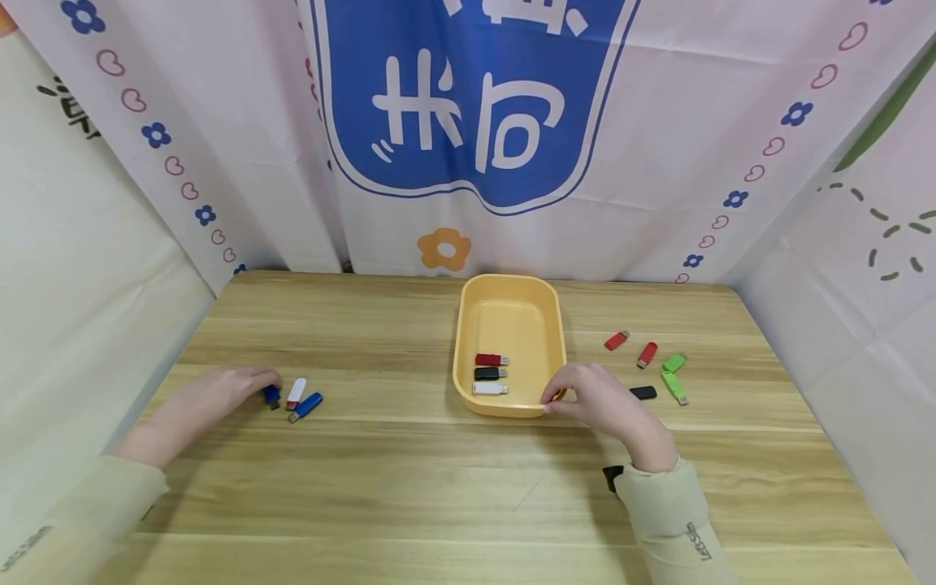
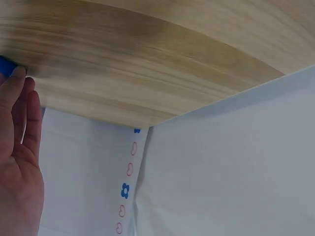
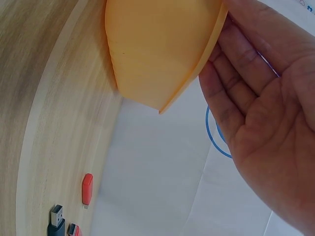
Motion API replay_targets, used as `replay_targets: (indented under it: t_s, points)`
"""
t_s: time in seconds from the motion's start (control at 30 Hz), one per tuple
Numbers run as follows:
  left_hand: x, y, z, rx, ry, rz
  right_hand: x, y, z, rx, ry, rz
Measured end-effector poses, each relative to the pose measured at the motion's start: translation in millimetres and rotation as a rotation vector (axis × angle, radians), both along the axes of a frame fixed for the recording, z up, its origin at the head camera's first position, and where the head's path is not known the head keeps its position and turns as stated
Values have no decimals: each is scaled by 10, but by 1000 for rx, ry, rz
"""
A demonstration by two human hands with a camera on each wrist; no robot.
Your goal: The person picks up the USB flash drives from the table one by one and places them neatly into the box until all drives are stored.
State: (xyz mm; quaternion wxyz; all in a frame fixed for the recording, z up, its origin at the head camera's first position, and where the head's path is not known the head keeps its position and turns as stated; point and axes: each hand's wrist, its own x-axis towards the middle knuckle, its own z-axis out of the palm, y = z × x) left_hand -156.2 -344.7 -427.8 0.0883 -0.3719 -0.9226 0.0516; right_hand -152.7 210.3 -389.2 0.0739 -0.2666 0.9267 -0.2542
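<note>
My left hand point(image 1: 232, 388) pinches a blue USB flash drive point(image 1: 272, 396) at the table's left; its blue end point(image 2: 7, 66) shows at the fingertips in the left wrist view. Beside it lie a white drive point(image 1: 296, 393) and another blue drive point(image 1: 307, 406). My right hand point(image 1: 595, 398) reaches over the front right corner of the yellow bin point(image 1: 509, 287), pinching a small dark item, seemingly a USB flash drive, mostly hidden by its fingers. Inside the bin, a red drive point(image 1: 488, 359), a black drive point(image 1: 487, 374) and a white drive point(image 1: 488, 389) form a column along the left.
Right of the bin lie red drives point(image 1: 647, 355), green drives point(image 1: 674, 387) and a black drive point(image 1: 643, 392) on the wooden table point(image 1: 409, 487). Printed white cloth point(image 1: 252, 162) hangs along the back and sides. A small black piece point(image 1: 613, 478) shows by the right sleeve.
</note>
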Motion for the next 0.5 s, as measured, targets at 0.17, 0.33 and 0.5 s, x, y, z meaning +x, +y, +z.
replay_targets:
  t_s: [0.17,0.33,0.5]
  points:
    - [-9,-123,-8,13,-20,47,-1,1,-3,-1,-18,-9]
    - [-67,-215,-44,118,-60,125,-7,2,-10,-3,-19,-10]
    - [-145,-235,-103,271,-114,213,-12,2,-15,-2,-13,-5]
